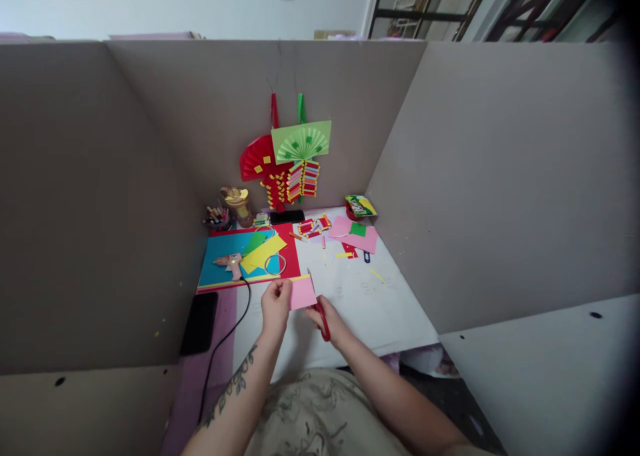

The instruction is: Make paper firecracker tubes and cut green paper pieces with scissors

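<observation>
left hand [275, 304] pinching pink paper [303, 295] by one edge | right hand [330, 319] wrapped round red-handled scissors [324, 324] | paper's pretty much between the two hands, yellow strip [301, 278] along its far edge, blades [311, 279] at its right side

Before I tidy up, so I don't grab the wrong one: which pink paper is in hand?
The yellow-edged pink piece in the left hand; the other pink sheet lies on the table, a green piece on it.
</observation>
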Demonstrator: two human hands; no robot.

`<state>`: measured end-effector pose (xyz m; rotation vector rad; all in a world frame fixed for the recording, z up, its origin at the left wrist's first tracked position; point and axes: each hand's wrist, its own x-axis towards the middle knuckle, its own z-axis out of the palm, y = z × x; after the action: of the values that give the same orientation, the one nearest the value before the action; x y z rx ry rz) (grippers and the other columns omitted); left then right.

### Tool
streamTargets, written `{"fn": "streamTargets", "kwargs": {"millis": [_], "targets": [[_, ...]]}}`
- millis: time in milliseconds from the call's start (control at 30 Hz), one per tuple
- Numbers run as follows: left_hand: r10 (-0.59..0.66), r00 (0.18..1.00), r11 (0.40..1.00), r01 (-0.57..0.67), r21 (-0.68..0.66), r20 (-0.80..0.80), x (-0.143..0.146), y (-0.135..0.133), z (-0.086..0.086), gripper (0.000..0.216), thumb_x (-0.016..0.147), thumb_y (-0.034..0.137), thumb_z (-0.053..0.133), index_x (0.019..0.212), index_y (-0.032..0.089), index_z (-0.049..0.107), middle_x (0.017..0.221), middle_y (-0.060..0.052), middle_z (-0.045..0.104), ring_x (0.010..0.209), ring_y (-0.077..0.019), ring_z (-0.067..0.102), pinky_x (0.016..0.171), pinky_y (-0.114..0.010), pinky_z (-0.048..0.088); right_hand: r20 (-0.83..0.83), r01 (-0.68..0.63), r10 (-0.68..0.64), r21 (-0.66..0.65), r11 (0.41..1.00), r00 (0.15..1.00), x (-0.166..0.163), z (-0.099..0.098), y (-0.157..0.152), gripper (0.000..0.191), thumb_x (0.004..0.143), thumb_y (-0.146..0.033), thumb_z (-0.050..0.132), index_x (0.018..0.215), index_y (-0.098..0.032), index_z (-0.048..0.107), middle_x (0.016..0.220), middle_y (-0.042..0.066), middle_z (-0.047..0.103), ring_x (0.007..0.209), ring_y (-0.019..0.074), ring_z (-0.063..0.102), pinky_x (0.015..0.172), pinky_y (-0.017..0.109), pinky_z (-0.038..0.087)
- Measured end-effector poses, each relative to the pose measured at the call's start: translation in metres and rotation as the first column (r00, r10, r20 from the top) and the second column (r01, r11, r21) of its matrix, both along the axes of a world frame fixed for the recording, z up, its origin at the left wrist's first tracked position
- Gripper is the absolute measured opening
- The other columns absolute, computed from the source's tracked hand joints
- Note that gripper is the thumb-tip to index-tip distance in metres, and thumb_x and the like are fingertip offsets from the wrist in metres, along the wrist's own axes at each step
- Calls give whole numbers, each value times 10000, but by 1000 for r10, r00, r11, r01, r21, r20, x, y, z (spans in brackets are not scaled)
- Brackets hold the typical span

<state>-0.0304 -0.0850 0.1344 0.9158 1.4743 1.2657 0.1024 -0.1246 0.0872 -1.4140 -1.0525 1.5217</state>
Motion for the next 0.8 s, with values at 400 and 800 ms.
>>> {"fn": "streamTargets", "kwargs": {"millis": [400, 800], "targets": [[-26, 1000, 1000, 26, 2, 2, 3, 1, 1, 267, 717, 418, 593, 726, 152, 582, 602, 21, 550, 534, -108, 472, 507, -207, 371, -50, 25, -24, 4, 1000, 998, -3, 1, 3, 343, 694, -478, 595, 815, -196, 440, 597, -58, 463, 476, 93, 422, 445, 220, 350], [-31, 1000, 999, 31, 25, 2, 4, 2, 1, 273, 719, 423, 598, 727, 151, 586, 614, 20, 552, 548, -110, 476, 517, -212, 374, -43, 38, -37, 23, 999, 998, -2, 2, 2, 349, 673, -466, 627, 794, -198, 439, 565, -70, 446, 440, 91, 402, 411, 222, 338]]}}
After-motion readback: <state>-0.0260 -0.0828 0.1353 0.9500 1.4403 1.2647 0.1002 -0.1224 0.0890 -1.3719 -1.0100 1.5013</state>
